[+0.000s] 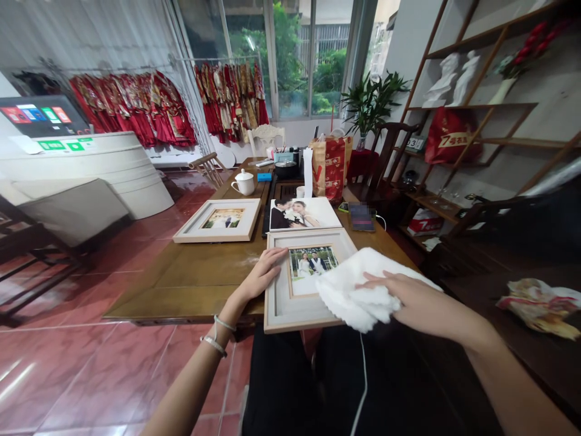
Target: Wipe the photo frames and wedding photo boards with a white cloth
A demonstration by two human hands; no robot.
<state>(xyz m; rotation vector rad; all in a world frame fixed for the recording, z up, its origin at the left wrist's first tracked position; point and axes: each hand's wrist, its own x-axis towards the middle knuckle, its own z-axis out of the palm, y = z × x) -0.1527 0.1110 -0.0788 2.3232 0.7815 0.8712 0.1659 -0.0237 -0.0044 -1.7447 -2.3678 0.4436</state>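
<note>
A light wooden picture frame [290,306] with a wedding photo lies at the near edge of the wooden table [190,278], partly over my lap. My left hand [264,272] rests flat on the frame's left border, fingers stretched out. My right hand [402,293] presses a white cloth [354,290] onto the frame's right side, fingers laid over the cloth. A second framed photo [220,220] lies further back on the left. An unframed wedding print [302,213] lies just behind the near frame.
A phone [362,217] lies right of the print. A white teapot [245,181], a red gift bag [329,166] and small items stand at the table's far end. Red garments hang on racks behind. Wooden shelves and a chair stand at the right.
</note>
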